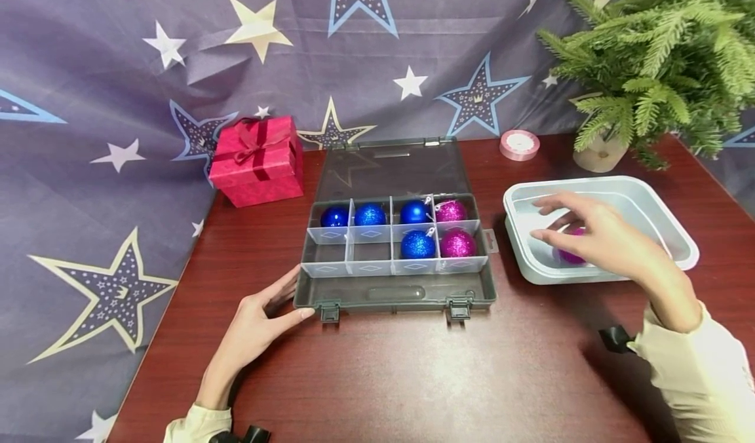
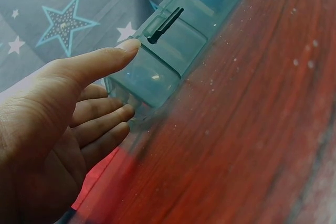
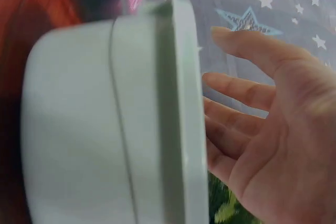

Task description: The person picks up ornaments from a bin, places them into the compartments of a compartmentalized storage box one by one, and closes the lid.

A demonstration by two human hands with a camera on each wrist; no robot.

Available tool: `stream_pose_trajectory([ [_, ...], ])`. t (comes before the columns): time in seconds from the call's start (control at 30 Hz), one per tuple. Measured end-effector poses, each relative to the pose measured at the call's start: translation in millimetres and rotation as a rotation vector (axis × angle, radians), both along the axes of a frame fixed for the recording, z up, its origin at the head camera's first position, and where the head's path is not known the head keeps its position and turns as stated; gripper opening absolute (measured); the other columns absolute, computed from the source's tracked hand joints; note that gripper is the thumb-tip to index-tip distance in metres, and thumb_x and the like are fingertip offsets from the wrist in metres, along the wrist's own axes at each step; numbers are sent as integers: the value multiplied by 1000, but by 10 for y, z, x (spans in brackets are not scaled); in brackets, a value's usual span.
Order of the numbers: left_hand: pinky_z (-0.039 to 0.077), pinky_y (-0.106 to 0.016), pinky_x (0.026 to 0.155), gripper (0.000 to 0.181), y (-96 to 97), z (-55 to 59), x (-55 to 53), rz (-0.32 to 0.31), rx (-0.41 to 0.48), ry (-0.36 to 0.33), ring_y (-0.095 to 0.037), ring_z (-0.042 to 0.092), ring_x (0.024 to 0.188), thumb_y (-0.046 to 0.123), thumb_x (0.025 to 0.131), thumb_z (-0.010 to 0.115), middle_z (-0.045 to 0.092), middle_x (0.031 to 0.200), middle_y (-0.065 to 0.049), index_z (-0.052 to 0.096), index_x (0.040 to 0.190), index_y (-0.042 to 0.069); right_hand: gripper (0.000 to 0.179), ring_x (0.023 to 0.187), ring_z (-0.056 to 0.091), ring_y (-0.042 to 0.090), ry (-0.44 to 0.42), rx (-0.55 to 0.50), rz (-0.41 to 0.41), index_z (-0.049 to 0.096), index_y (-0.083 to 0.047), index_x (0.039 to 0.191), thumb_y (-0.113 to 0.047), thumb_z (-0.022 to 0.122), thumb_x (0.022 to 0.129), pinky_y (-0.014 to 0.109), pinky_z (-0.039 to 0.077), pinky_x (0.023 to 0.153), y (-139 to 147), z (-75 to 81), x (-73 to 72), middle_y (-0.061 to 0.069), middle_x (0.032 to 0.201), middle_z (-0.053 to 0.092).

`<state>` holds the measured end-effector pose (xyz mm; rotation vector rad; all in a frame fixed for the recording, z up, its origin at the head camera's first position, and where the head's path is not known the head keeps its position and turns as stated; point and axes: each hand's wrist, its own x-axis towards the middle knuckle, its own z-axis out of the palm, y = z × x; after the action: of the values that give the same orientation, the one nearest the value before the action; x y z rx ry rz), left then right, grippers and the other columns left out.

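A grey plastic compartment box (image 1: 395, 292) lies with its lid raised at the back. Blue balls (image 1: 417, 244) and glittery pink balls (image 1: 457, 243) sit singly in several of its compartments. At the box's front left corner rests my left hand (image 1: 253, 322), thumb along the front edge and fingers at the side; the left wrist view shows those fingers extended. Over the pale tray (image 1: 531, 269) hovers my right hand (image 1: 598, 233), thumb and fingers spread apart. Below it, a magenta ball (image 1: 571, 254) lies in the tray, partly hidden by the hand.
A red gift box (image 1: 256, 161) with a bow stands at the back left. Behind the tray are a roll of pink ribbon (image 1: 520, 145) and a small potted artificial fir (image 1: 655, 69). A star-printed cloth (image 1: 283, 56) hangs behind the dark red table (image 1: 413, 377).
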<state>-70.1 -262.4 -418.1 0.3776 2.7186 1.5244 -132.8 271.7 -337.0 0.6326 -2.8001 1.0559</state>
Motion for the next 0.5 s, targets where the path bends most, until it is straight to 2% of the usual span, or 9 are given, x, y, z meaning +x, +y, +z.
stream_pose_trajectory([
  [0.13,45,-15,98,72,-4,5,7,-2,10,-2,-18,62,126,21,88,86,64,138,-5,54,153,21,43,85,63,-6,-13,-18,-22,64,0,131,-9,78,92,17,50,63,178,-43,12,24,115,68],
  [0.27,45,-15,98,72,1,4,7,-5,15,-2,-17,62,125,20,88,86,65,138,-5,54,153,21,45,77,64,-3,-45,-14,-61,62,3,133,-8,78,92,23,51,52,356,-58,37,25,110,69],
  [0.5,45,-14,98,73,3,12,9,-3,3,0,-18,62,125,20,88,86,65,137,-6,53,153,21,45,74,64,-3,-87,9,-106,59,6,132,-5,77,92,17,51,58,553,-106,60,32,114,65],
])
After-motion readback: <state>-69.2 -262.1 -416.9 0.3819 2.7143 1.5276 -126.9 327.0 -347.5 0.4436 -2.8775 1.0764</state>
